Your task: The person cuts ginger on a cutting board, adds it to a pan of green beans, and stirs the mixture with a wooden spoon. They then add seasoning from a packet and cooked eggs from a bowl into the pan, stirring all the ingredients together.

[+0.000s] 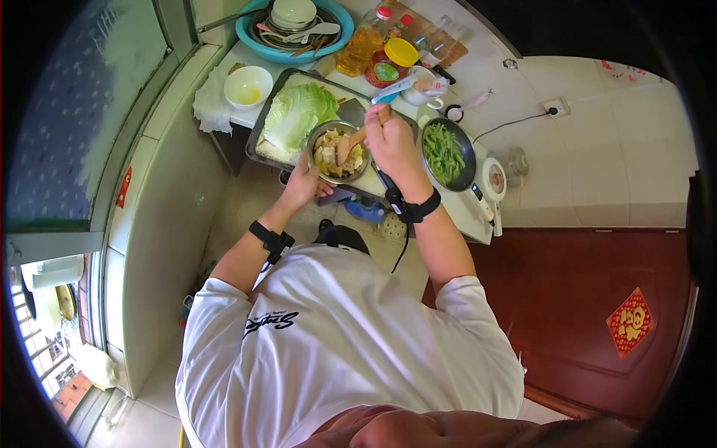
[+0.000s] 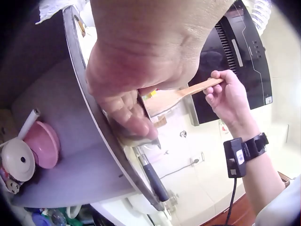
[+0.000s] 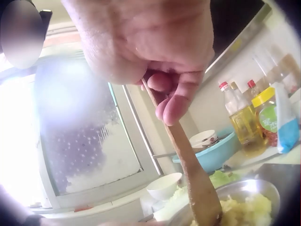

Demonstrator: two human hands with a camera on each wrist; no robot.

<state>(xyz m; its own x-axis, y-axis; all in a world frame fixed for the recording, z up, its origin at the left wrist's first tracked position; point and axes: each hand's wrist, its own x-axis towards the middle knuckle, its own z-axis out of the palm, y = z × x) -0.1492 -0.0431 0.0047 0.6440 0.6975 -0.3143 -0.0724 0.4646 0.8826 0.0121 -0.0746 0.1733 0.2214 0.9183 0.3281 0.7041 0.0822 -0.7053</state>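
A metal bowl (image 1: 342,180) holds pale yellowish chunks of food (image 1: 326,154). My left hand (image 1: 301,184) grips the bowl's near left side; part of that grip is hidden beneath it. In the left wrist view, fingers (image 2: 138,123) curl against the bowl's edge. From above, my right hand (image 1: 390,142) grips the handle of a wooden spatula (image 3: 200,188). The spatula's flat end is down in the food. Behind the bowl, a large lettuce-like leaf (image 1: 295,116) lies on a dark-rimmed tray (image 1: 254,153).
A pan of green vegetables (image 1: 446,154) stands right of the tray, with its handle toward me. At the left is a white bowl (image 1: 248,87) with some yellow liquid. A blue basin (image 1: 250,46) of dishes, an oil bottle (image 1: 361,51) and a yellow-lidded jar (image 1: 392,63) line the back.
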